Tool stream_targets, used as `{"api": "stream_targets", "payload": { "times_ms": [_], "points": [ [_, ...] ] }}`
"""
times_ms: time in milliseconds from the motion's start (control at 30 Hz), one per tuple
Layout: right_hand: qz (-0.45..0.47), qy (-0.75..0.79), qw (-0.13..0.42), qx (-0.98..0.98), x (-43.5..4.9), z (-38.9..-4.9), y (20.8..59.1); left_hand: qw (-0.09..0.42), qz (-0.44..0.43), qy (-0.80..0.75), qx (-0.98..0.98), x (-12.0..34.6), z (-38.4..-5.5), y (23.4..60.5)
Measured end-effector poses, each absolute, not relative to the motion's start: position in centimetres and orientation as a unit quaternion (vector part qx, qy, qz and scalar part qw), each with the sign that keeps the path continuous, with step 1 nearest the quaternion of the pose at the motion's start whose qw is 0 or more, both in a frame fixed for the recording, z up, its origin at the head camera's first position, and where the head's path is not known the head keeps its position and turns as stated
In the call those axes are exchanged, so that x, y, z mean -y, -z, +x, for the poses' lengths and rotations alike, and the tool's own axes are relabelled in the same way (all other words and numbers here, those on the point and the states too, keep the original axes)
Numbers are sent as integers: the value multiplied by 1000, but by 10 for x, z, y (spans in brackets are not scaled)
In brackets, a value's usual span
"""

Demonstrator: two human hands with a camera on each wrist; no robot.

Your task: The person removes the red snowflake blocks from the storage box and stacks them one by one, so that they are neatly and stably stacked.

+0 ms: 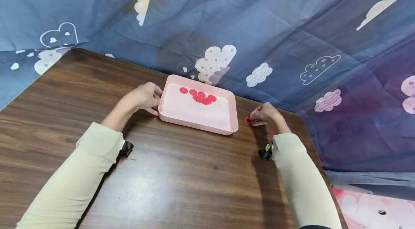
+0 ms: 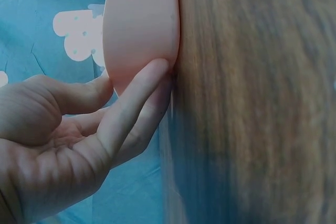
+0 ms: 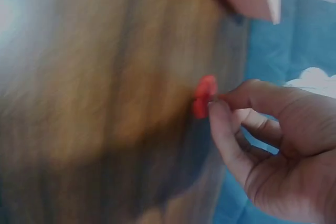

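A shallow pink tray (image 1: 197, 125) lies on the wooden table, with several red flower-shaped pieces (image 1: 201, 96) on its floor toward the far side. My left hand (image 1: 144, 97) holds the tray's left end. In the left wrist view the thumb is at the rim and the fingers (image 2: 137, 98) lie against the outer wall. To the right of the tray, my right hand (image 1: 264, 113) pinches one red flower-shaped piece (image 3: 205, 97) between thumb and fingertips, close over the tabletop. That piece is seen nearly edge-on in the right wrist view.
Brown wood-grain table (image 1: 181, 171) spreads out in front of the tray. Behind it hangs a blue cloth (image 1: 175, 41) with cloud prints, close to the tray's far side. A pink printed item (image 1: 379, 209) is at the lower right, beyond the table edge.
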State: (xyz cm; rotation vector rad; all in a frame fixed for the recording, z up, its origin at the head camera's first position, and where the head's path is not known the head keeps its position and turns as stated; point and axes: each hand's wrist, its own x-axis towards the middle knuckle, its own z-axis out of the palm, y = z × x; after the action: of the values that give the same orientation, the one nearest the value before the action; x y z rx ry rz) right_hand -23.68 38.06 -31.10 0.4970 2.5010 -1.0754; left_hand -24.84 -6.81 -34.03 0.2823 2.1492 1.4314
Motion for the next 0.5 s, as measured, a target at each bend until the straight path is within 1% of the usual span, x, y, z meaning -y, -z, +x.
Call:
{"api": "stream_targets", "payload": {
  "times_ms": [233,367,500],
  "points": [
    [130,423,182,-878,-348,-256,287,262,99,-528,-802,67,-248,341],
    [113,404,187,-888,-318,-268,276,261,96,-528,-803,67,-247,340],
    [107,386,200,-894,-290,-276,273,260,94,-522,-807,66,-247,340]
  ]
}}
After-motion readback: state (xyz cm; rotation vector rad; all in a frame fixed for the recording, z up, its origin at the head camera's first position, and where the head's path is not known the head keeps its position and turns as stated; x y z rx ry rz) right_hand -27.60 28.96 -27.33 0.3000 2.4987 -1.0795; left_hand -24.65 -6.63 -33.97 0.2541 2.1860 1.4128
